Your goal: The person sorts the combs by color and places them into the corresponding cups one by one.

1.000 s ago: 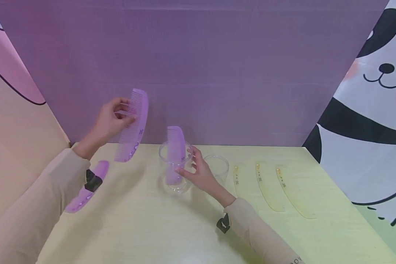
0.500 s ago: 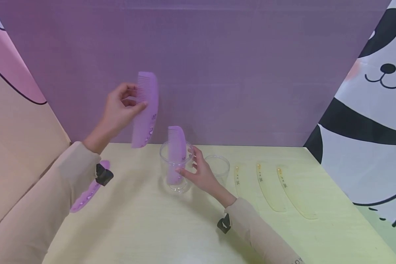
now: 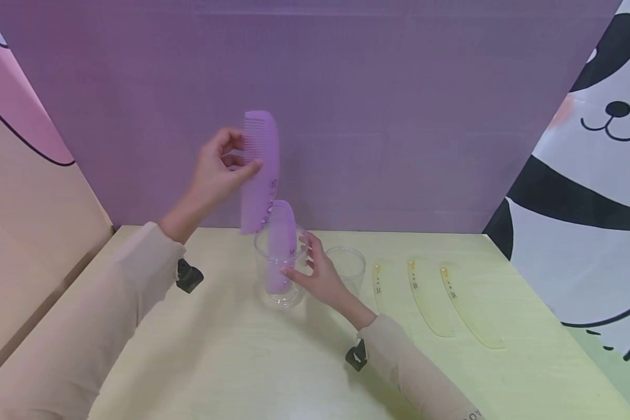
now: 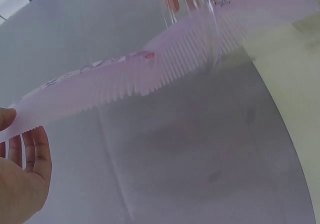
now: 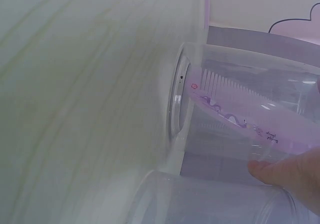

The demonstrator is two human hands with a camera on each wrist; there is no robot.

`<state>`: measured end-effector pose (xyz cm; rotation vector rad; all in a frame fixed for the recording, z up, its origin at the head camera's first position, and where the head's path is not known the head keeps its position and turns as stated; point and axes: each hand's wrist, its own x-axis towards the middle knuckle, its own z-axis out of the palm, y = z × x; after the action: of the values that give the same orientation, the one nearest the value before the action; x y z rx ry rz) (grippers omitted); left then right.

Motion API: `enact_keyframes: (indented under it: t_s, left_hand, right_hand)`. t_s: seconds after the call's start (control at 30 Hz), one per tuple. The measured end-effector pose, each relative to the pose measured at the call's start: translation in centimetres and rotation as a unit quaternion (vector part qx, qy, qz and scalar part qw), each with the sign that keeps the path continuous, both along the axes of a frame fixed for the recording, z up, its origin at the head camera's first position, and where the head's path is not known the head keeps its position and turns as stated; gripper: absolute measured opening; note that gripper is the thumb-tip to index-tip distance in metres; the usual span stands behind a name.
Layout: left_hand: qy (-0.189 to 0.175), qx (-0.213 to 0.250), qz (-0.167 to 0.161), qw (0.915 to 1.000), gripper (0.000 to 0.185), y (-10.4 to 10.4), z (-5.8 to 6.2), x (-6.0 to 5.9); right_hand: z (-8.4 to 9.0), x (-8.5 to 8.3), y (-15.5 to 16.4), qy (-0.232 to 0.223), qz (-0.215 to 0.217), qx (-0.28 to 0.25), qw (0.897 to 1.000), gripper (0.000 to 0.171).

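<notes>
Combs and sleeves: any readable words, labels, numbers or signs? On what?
Right sleeve: perhaps "O"; other letters unclear at the frame edge.
Upper comb: lettering and red mark, too small or blurred.
Lower comb: same, unreadable.
Yellow combs: dark marks, too small.
No whole word or number reads.

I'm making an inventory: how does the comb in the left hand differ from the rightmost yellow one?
The held comb is purple; the yellow comb is pale and see-through. The left hand holds the purple one nearly upright, while the yellow one lies on the table. Both have a curved back with markings.
</notes>
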<state>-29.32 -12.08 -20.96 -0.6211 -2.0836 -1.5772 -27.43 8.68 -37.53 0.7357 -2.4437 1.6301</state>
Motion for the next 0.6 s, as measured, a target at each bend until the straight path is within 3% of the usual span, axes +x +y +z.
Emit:
enact_keyframes:
  t_s: [0.17, 0.4, 0.6]
  left_hand:
    - [0.004, 0.005, -0.017, 0.9998, 0.037, 0.7, -0.8, -0.2]
    - [-0.018, -0.004, -0.018, 0.9997, 0.038, 1.5, -2.4, -0.2]
    - [-0.026, -0.014, -0.033, 0.9990, 0.038, 2.0, -4.2, -0.3]
  right_hand:
    - [0.1, 0.0, 0.0, -0.004, 0.003, 0.001, 1.000, 0.080]
    - [0.1, 0.0, 0.1, 0.005, 0.009, -0.003, 1.000, 0.081]
    - [0.0, -0.1, 0.1, 0.002, 0.001, 0.004, 1.000, 0.082]
